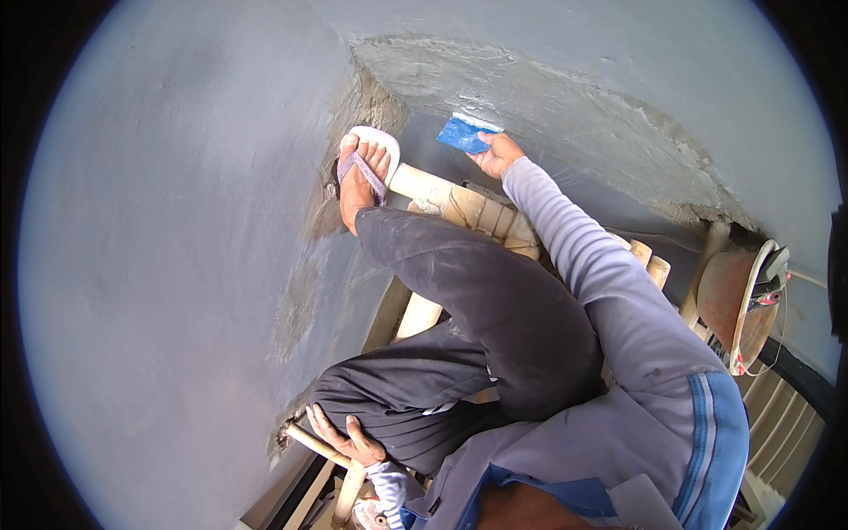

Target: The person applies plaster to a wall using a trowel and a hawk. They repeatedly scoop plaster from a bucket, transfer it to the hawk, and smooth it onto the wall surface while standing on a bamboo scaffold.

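My right hand grips a blue scraper, its thumb lying on the flat face. White paste lines the scraper's far edge, which is at the grey plastered wall patch; whether it touches the plaster I cannot tell for sure. Lower down at the left, my left hand lies on my bent knee, thumb and fingers apart, holding nothing. Dark trousers cover my legs, and one foot in a flip-flop is braced by the wall corner.
Bamboo poles lashed together run beneath me. On the right hangs a worn bucket with tools at its rim, near a hole where a pole meets the wall. A smooth grey wall rises at the left, with rough patches along the corner.
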`<state>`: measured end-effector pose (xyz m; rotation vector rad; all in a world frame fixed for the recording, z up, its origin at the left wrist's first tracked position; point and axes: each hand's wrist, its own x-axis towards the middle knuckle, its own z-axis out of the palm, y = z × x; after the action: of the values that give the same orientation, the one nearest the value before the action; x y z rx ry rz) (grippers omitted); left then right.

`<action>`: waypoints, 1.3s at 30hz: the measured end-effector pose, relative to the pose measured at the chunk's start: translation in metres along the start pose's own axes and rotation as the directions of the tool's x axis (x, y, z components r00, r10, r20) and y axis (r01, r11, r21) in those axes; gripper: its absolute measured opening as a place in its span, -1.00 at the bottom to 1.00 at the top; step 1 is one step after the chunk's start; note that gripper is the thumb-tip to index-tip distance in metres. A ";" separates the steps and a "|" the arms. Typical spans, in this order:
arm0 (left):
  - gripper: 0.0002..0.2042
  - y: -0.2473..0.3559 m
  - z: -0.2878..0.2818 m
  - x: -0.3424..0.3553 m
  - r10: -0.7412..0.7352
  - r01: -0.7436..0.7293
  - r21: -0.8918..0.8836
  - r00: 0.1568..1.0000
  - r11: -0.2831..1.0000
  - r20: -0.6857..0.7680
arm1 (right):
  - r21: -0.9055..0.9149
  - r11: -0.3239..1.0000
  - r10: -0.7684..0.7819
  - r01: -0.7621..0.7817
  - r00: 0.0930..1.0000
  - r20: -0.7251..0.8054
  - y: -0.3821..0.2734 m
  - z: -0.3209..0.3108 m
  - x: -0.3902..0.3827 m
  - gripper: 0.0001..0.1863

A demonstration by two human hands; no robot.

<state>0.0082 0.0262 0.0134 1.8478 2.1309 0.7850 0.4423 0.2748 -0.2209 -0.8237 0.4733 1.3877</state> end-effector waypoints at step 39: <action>-0.48 -0.003 0.001 -0.001 -0.007 0.006 -0.031 1.000 1.000 -0.009 | -0.113 0.992 0.082 -0.051 0.953 0.292 0.027 0.016 -0.020 -0.71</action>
<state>0.0060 0.0252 0.0111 1.8247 2.1173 0.8215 0.4099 0.2729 -0.2016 -0.6719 0.1989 1.5790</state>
